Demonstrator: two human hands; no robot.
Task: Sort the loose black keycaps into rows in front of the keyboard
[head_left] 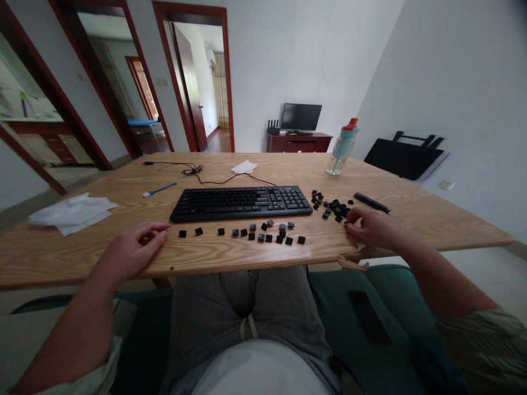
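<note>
A black keyboard (242, 202) lies on the wooden table, with some of its keys seemingly off at the left and bottom. Several loose black keycaps (252, 236) are scattered in rough rows along its front edge. To the right of it is a heap of more keycaps (338, 208). My right hand (368, 227) is at the near side of that heap, thumb and fingers pinched on a dark keycap. My left hand (138, 244) rests on the table left of the scattered keycaps, fingers loosely extended and holding nothing.
A blue brush (160, 190) and crumpled white tissues (76, 213) lie to the left. The keyboard's cable (197, 171) and another tissue (244, 167) are behind it. A water bottle (342, 148) stands at the back right, near a dark bar (371, 202).
</note>
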